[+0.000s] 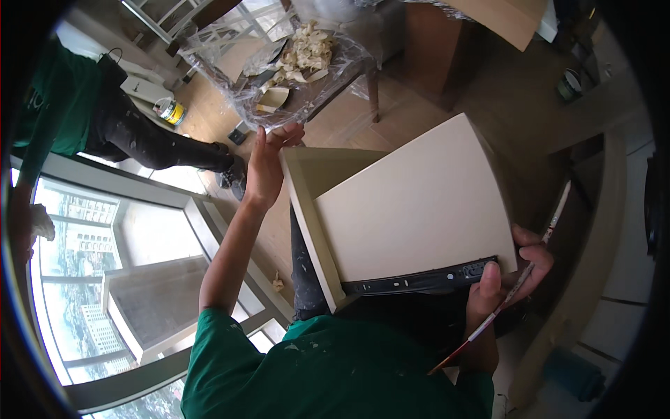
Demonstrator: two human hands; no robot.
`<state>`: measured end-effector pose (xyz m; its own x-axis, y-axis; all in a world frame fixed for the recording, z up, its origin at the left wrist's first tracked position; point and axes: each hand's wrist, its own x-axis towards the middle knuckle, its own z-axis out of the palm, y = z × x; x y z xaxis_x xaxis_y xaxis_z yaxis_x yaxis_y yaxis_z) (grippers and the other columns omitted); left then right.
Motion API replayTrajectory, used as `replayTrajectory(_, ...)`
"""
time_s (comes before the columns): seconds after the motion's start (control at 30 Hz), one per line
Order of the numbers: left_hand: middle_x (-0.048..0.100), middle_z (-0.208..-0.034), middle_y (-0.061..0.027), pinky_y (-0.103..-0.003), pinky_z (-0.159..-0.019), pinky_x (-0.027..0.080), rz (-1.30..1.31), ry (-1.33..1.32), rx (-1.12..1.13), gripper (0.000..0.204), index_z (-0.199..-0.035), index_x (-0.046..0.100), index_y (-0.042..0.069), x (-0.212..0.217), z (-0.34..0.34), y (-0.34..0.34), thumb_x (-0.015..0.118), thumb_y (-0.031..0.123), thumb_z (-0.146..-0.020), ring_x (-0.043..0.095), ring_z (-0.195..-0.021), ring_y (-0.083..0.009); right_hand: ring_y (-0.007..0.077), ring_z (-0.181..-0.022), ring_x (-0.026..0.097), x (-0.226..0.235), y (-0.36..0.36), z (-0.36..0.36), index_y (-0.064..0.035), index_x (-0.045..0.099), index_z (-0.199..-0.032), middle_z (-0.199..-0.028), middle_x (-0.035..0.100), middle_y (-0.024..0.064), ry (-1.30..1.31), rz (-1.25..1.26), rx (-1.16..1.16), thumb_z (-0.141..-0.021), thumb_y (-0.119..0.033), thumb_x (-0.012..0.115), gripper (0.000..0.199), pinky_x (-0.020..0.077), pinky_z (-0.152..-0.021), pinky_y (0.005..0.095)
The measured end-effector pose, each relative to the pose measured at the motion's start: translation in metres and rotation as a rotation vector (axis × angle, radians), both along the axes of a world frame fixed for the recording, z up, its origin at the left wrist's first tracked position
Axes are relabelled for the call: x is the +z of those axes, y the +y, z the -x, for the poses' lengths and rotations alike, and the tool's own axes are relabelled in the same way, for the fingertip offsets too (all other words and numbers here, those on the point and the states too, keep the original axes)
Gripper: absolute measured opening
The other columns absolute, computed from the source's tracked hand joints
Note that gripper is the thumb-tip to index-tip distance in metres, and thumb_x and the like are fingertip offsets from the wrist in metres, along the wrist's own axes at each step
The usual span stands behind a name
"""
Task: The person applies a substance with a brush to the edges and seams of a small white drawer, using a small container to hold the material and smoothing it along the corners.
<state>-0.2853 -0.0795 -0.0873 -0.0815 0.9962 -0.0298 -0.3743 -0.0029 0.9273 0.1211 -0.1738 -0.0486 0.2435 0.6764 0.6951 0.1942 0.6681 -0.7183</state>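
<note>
Between our two hands we hold a cream-coloured, box-shaped drawer of painted board (pixel 412 202), tipped on its side above our lap, its broad flat panel facing up at us. A black metal slide rail (pixel 422 281) runs along its near edge, and the drawer's long axis stretches from lower right, by our body, up toward upper left. Our left hand (pixel 269 164) reaches out to the far corner, fingers spread and laid against the rim there, not clenched. Our right hand (pixel 506 279) sits much nearer us, thumb pressed over the end of the rail, fingers curled behind the panel and also pinching a thin white-handled paintbrush (pixel 520 283) that slants alongside the edge. Beyond the far corner stands a table wrapped in clear plastic sheet (pixel 230 87) with crumpled tape scraps on it; another person in black trousers (pixel 150 136) stands left of it, beside a small paint tin (pixel 169 110)
</note>
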Motion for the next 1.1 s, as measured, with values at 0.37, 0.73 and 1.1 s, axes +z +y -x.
replayTrajectory(0.37, 0.038, -0.059, -0.0045, -0.038, -0.089, 0.036, -0.104, -0.438, -0.037, 0.059, -0.061, 0.038, 0.013, -0.014, -0.052, 0.034, 0.043, 0.054, -0.103, 0.039, -0.069, -0.0209, 0.0243, -0.104, 0.052, 0.009, -0.005, 0.023, -0.0041, 0.046, -0.108, -0.11, 0.056, 0.0182, 0.077, -0.135, -0.307, -0.088, -0.027, 0.074, 0.041, 0.0383, -0.096, 0.0408)
replayTrajectory(0.73, 0.039, -0.063, -0.0043, -0.037, -0.089, 0.034, -0.201, -0.563, -0.318, 0.047, -0.064, 0.037, 0.014, -0.026, -0.048, 0.052, 0.052, 0.049, -0.092, 0.039, -0.073, -0.02, 0.0253, -0.101, 0.051, 0.005, -0.024, 0.038, -0.006, 0.045, -0.101, -0.108, 0.057, 0.0179, 0.083, -0.168, -0.45, -0.089, -0.021, 0.07, 0.032, 0.0405, -0.094, 0.0414)
replayTrajectory(1.1, 0.035, -0.061, -0.0026, -0.038, -0.09, 0.038, -0.046, -0.539, -0.357, 0.053, -0.063, 0.035, 0.016, -0.038, -0.056, 0.089, 0.055, 0.055, -0.093, 0.036, -0.067, -0.0197, 0.025, -0.092, 0.05, 0.019, -0.023, 0.045, -0.0098, 0.053, -0.101, -0.103, 0.065, 0.0115, 0.087, -0.12, -0.523, -0.073, -0.003, 0.07, 0.033, 0.0335, -0.09, 0.0404)
